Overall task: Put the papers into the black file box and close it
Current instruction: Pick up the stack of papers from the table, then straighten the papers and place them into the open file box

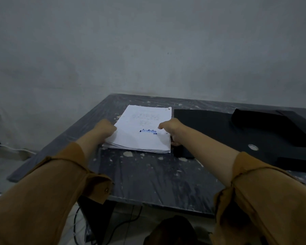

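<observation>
A white stack of papers (145, 129) lying flat on a dark surface (148, 177) with pale chipped spots, near its far edge and close to a grey wall (148, 41). Blue stamped word near the bottom of the top sheet, faint writing higher up, too dim to read. Left hand (107, 129) at the left edge of the stack, fingers curled around that edge and gripping it. Right hand (171, 128) at the right edge, thumb on top of the top sheet, other fingers tucked down beside and under the stack, holding on too. Just beside the papers on the right, a black file box (245, 133) lying open and spread flat, touching or almost touching the stack; hard to tell which in the dim light. A round silver button (253, 147) on the box's near part, and a raised black flap (272, 121) at the far right. Right forearm crossing over the near left corner of the box and hiding part of it. Brown sleeves (48, 191) rolled back on both arms. Below the near edge of the surface, black cables (124, 223) hanging down. Off to the far left, low down, a white cord (12, 149) along the floor by the wall
</observation>
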A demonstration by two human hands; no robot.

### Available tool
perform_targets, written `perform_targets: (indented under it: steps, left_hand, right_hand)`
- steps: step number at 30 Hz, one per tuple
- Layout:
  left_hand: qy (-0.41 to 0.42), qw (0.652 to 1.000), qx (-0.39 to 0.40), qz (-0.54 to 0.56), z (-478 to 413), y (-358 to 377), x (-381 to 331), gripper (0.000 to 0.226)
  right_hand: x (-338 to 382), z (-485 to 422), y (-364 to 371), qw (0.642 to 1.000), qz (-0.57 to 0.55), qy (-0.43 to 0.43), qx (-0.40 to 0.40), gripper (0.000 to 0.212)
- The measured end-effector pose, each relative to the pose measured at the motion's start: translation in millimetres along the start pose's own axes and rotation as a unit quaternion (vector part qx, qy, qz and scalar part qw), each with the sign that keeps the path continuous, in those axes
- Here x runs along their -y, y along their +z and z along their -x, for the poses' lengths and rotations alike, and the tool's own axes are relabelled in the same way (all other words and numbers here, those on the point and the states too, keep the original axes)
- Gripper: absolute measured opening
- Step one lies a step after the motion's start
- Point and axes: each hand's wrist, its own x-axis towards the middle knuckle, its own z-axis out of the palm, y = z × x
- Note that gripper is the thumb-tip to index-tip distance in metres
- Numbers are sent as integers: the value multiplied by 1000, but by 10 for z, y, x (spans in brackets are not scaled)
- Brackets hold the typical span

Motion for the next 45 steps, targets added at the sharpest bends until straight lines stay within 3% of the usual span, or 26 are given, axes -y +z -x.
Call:
perform_targets:
  steps: [2, 7, 9, 12, 16, 18, 21, 28, 38, 45]
  left_hand:
    - [-25, 999, -17, 39, -36, -21, 33, 42]
    - [-63, 996, 15, 65, -15, -6, 18, 66]
    - [-68, 995, 28, 65, -7, 5, 11, 68]
    - [-80, 993, 46, 76, 9, -12, 2, 69]
    - [-99, 986, 62, 115, 60, -28, -27, 65]
    - [-80, 985, 70, 133, 101, -8, -91, 53]
    - [-45, 980, 76, 177, 167, 24, -223, 45]
    - [33, 958, 59, 279, 316, 150, -720, 57]
    - [158, 905, 60, 389, 611, 583, -1690, 56]
    - [199, 892, 48, 402, 825, 739, -1947, 55]
  right_hand:
    - [13, -16, -41, 999, -30, 17, -6, 40]
    - [13, -26, -132, 995, -82, 65, 7, 23]
    - [-14, -24, -182, 992, -94, 82, 14, 12]
    - [-68, -57, -234, 991, -96, 91, 29, 23]
    - [-54, -37, -211, 989, -125, 50, 63, 9]
    - [-68, -52, -177, 991, -114, 27, 59, 32]
    - [-77, -60, -174, 992, -113, 2, 53, 39]
    - [-90, 36, -625, 984, -159, -74, -26, 40]
    - [-312, 325, -1677, 937, -230, -228, -128, 42]
    - [-525, 389, -1988, 933, -232, -240, -136, 41]
